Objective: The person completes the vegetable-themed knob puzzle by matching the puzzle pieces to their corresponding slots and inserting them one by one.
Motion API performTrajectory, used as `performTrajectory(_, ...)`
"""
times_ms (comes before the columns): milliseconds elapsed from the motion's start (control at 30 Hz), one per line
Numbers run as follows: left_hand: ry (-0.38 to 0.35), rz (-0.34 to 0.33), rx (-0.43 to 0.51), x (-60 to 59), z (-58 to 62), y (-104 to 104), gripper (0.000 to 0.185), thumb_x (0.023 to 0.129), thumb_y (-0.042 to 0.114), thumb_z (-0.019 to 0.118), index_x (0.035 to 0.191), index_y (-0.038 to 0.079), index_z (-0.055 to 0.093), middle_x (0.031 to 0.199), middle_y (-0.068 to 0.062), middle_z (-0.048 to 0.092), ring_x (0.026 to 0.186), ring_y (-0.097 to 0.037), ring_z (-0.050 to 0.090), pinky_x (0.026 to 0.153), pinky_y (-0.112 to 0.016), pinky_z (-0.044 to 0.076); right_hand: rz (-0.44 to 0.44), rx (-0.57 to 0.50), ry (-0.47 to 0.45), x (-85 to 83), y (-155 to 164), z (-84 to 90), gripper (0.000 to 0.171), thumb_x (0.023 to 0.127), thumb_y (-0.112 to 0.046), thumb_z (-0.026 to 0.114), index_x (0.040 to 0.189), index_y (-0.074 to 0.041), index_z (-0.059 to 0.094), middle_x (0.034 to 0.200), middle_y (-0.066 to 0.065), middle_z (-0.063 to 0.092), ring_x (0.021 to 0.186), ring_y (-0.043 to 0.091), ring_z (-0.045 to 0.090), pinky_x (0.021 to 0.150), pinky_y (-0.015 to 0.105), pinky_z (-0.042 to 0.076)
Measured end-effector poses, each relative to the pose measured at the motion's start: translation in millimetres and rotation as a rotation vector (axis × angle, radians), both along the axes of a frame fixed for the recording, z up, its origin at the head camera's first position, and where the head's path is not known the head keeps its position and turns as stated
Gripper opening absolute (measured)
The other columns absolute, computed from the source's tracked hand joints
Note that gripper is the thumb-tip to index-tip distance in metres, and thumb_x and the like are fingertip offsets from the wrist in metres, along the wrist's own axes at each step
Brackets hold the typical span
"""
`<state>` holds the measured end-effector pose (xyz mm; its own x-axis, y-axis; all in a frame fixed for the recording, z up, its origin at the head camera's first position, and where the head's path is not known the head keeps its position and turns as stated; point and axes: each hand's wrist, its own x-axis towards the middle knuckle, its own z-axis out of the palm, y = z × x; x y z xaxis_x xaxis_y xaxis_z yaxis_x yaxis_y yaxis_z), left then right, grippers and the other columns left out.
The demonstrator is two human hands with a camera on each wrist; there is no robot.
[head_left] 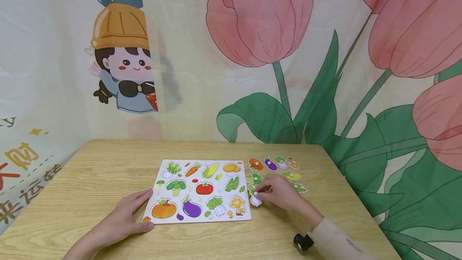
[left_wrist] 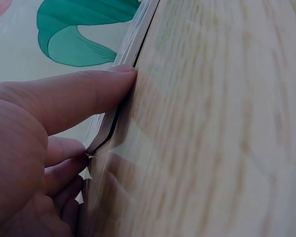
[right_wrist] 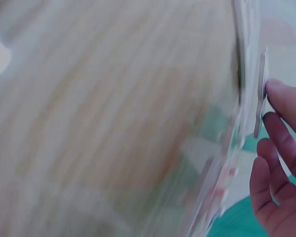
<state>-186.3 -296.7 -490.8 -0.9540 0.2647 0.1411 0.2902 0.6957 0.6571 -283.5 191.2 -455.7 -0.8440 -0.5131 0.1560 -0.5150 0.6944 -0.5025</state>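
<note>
Puzzle piece point(head_left: 256, 200) under curled right hand point(head_left: 283, 193)

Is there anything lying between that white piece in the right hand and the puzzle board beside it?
Nothing visible. The right hand pinches the white piece just off the puzzle board's right edge, with only bare table between them.

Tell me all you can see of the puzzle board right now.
The puzzle board is a thin, flat, white square printed with vegetables: carrot, corn, broccoli, tomato, pumpkin, eggplant, mushroom. It lies flat on the wooden table. The left hand rests straight fingers against its left edge. Loose pieces lie to its right.
</note>
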Motion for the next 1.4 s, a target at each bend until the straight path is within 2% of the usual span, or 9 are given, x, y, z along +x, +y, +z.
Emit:
performTrajectory(300, 0.026, 0.002, -0.023, 0.3, -2.0, -2, 0.099, 0.083, 0.044, 0.09, 0.157, -0.004, 0.046, 0.161, -0.026, 0.041, 0.144, -0.053, 0.033, 0.107, -0.074, 0.033, -0.055, -0.072, 0.019, -9.2, -66, 2.4, 0.009, 0.093, -0.023, 0.085, 0.101, -0.019, 0.084, 0.09, -0.014, 0.069, 0.083, 0.01, 0.058, 0.074, 0.023, 0.051)
performTrajectory(500, 0.057, 0.014, -0.014, -1.4, -4.3, 1, 0.101, 0.081, 0.047, 0.091, 0.157, -0.004, 0.047, 0.16, -0.025, 0.043, 0.144, -0.052, 0.033, 0.107, -0.073, 0.032, -0.109, -0.116, -0.028, -15.2, -113, 7.3, 0.008, 0.093, -0.025, 0.085, 0.1, -0.02, 0.085, 0.087, -0.015, 0.067, 0.083, 0.01, 0.057, 0.073, 0.023, 0.049)
performTrajectory(733, 0.046, 0.033, -0.028, -0.5, -5.1, 5, 0.104, 0.08, 0.049, 0.091, 0.157, -0.004, 0.047, 0.161, -0.024, 0.042, 0.144, -0.05, 0.031, 0.108, -0.073, 0.032, -0.119, -0.153, -0.03, -24.8, -158, 8.0, 0.006, 0.092, -0.023, 0.085, 0.095, -0.018, 0.085, 0.084, -0.013, 0.066, 0.078, 0.006, 0.054, 0.071, 0.022, 0.047)
performTrajectory(967, 0.058, 0.041, -0.047, -2.0, -7.9, 6, 0.106, 0.078, 0.052, 0.091, 0.157, -0.004, 0.047, 0.161, -0.024, 0.043, 0.144, -0.05, 0.033, 0.109, -0.072, 0.032, -0.158, -0.23, -0.106, -27.9, -194, 7.3, 0.006, 0.093, -0.022, 0.085, 0.096, -0.017, 0.085, 0.083, -0.013, 0.068, 0.083, 0.007, 0.056, 0.068, 0.021, 0.05)
performTrajectory(1133, 0.076, 0.046, -0.055, -0.9, -7.9, 5, 0.107, 0.079, 0.051, 0.091, 0.157, -0.005, 0.046, 0.16, -0.025, 0.043, 0.143, -0.05, 0.033, 0.108, -0.072, 0.032, -0.207, -0.265, -0.118, -31.7, -217, 4.3, 0.006, 0.093, -0.024, 0.084, 0.096, -0.018, 0.085, 0.078, -0.014, 0.068, 0.084, 0.006, 0.056, 0.066, 0.019, 0.05)
performTrajectory(1400, 0.096, 0.036, -0.087, -1.3, -5.8, 8, 0.103, 0.081, 0.047, 0.091, 0.156, -0.007, 0.046, 0.158, -0.024, 0.044, 0.14, -0.049, 0.035, 0.105, -0.07, 0.035, -0.256, -0.31, -0.133, -38.3, -246, -1.1, 0.006, 0.092, -0.025, 0.085, 0.09, -0.019, 0.084, 0.075, -0.014, 0.065, 0.08, 0.005, 0.055, 0.073, 0.021, 0.048)
